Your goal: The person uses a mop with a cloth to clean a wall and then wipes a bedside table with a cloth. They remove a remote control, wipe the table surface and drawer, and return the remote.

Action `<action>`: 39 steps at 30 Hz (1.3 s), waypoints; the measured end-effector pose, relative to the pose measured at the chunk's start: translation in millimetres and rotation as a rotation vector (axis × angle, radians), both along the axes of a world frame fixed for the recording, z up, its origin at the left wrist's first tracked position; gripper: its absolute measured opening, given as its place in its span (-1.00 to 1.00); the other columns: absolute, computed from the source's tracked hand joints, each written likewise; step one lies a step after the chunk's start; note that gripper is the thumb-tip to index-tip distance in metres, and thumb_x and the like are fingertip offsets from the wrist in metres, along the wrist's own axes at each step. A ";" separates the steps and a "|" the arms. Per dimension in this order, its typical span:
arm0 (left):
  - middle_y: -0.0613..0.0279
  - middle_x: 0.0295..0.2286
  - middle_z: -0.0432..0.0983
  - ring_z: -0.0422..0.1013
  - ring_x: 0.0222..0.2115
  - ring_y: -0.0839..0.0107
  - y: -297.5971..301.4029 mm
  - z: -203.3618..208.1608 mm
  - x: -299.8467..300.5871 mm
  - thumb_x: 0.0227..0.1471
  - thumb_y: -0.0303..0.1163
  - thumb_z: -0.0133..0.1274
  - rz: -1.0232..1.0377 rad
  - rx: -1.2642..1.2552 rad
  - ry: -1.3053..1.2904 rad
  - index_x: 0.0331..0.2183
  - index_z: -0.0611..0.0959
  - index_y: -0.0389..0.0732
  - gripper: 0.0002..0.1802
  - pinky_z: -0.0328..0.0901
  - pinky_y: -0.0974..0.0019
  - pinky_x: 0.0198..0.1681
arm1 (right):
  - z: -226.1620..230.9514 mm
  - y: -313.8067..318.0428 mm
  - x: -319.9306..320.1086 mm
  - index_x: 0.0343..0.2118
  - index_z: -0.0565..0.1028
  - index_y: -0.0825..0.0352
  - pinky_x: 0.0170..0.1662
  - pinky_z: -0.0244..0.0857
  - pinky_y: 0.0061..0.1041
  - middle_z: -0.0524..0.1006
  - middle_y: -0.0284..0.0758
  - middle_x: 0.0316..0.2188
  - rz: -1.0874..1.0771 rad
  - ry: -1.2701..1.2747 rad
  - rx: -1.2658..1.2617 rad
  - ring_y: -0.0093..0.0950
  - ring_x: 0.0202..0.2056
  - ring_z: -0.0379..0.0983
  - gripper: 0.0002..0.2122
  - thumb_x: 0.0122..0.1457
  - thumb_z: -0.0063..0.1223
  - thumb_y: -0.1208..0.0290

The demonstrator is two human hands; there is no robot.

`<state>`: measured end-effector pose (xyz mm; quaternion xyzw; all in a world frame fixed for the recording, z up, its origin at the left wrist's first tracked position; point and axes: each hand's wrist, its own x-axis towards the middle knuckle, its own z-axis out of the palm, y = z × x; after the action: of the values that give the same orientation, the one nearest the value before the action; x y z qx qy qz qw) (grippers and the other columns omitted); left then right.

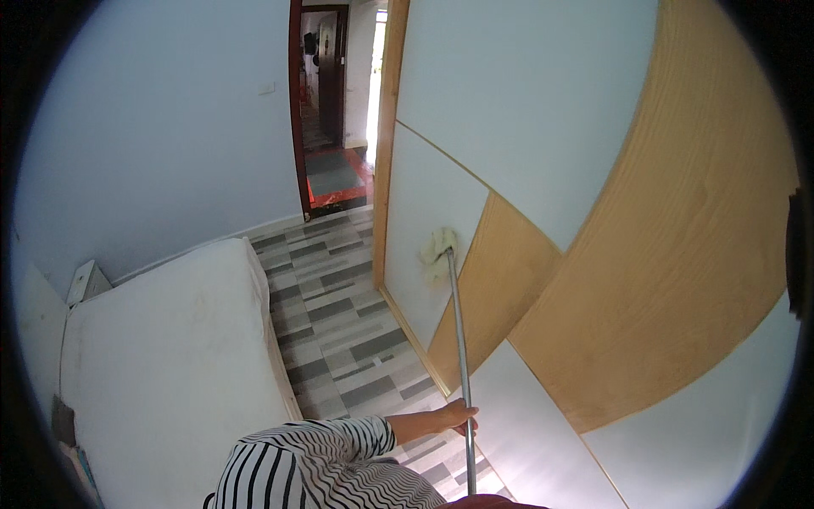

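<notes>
My left hand (pixel 458 416) is closed around the grey metal pole of a mop (pixel 462 339), out in front of me. At the pole's far end, a fluffy pale mop head (pixel 438 243) rests against a white panel of the tall wardrobe front (pixel 526 110). A strip of skin that seems to be my right hand or forearm (pixel 493 502) crosses the pole's near end at the bottom edge; its fingers are hidden. My left arm wears a black-and-white striped sleeve (pixel 365 434).
A bed with a white cover (pixel 170 339) stands on the left, a small white box-like cabinet (pixel 87 282) beyond it. Grey patterned floor (pixel 339 314) runs between bed and wardrobe towards a doorway (pixel 335 110). The wardrobe has curved wood-coloured panels (pixel 670 254). A pale blue wall (pixel 170 127) rises behind.
</notes>
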<state>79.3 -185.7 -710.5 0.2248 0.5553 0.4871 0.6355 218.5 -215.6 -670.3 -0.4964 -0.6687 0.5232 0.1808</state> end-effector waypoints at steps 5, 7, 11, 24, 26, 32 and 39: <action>0.18 -0.61 0.41 0.47 -0.58 0.27 9.9 39.5 -12.3 0.21 -0.02 -0.30 0.097 0.354 -0.089 -0.39 0.35 -0.20 -0.58 0.43 0.23 -0.48 | -22.9 5.9 -4.2 -0.42 0.48 0.33 -0.47 0.23 -0.43 0.48 -0.21 -0.58 -0.006 0.038 -0.011 -0.42 -0.54 0.38 -0.81 0.09 -0.01 0.29; 0.29 -0.69 0.30 0.36 -0.66 0.36 11.6 81.3 -22.1 0.19 0.08 -0.36 0.156 0.486 -0.190 -0.42 0.32 -0.13 -0.54 0.38 0.24 -0.50 | -25.5 6.6 -9.5 -0.43 0.48 0.33 -0.47 0.23 -0.43 0.48 -0.21 -0.58 0.006 0.050 -0.020 -0.42 -0.55 0.38 -0.81 0.09 -0.01 0.29; 0.43 -0.80 0.05 0.06 -0.81 0.53 18.3 180.5 -41.7 0.11 0.27 -0.44 0.127 0.708 -0.326 -0.52 0.27 -0.05 -0.42 0.16 0.36 -0.68 | -32.8 10.6 -11.8 -0.44 0.48 0.34 -0.48 0.23 -0.44 0.47 -0.22 -0.59 0.010 0.048 -0.016 -0.43 -0.56 0.37 -0.81 0.09 -0.01 0.29; 0.45 -0.80 0.03 -0.02 -0.85 0.56 92.3 251.0 -75.2 -0.03 0.42 -0.38 0.475 0.656 -0.324 -0.52 0.29 -0.04 -0.33 -0.01 0.37 -0.77 | -9.2 31.0 -4.4 -0.47 0.46 0.36 -0.51 0.21 -0.46 0.46 -0.23 -0.61 0.034 0.059 -0.034 -0.46 -0.58 0.36 -0.80 0.10 -0.01 0.30; 0.44 -0.80 0.04 -0.02 -0.85 0.55 86.9 206.5 -81.9 -0.04 0.43 -0.39 0.583 0.528 -0.331 -0.52 0.29 -0.05 -0.32 -0.01 0.35 -0.77 | -14.4 26.9 -2.8 -0.47 0.46 0.36 -0.51 0.21 -0.46 0.45 -0.23 -0.62 0.047 0.077 -0.064 -0.46 -0.58 0.35 -0.80 0.10 -0.01 0.30; 0.43 -0.79 0.05 0.00 -0.81 0.53 98.2 140.2 -124.2 0.04 0.36 -0.43 0.757 0.157 -0.427 -0.56 0.28 -0.04 -0.36 -0.03 0.36 -0.77 | 27.4 49.8 -25.8 -0.48 0.45 0.37 -0.53 0.20 -0.47 0.45 -0.24 -0.63 0.064 0.055 -0.079 -0.47 -0.59 0.35 -0.79 0.10 -0.01 0.30; 0.48 -0.78 -0.04 -0.08 -0.81 0.56 93.3 154.0 -97.7 -0.01 0.42 -0.43 0.538 0.437 -0.634 -0.59 0.25 -0.02 -0.34 -0.14 0.41 -0.76 | 26.1 51.3 -31.1 -0.50 0.45 0.38 -0.54 0.20 -0.48 0.44 -0.24 -0.64 0.126 0.058 -0.070 -0.49 -0.61 0.34 -0.79 0.11 -0.01 0.31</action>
<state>-18.4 -92.4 -556.5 0.0413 0.2566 0.7847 0.5628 187.5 -164.3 -644.1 -0.4441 -0.6745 0.5705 0.1495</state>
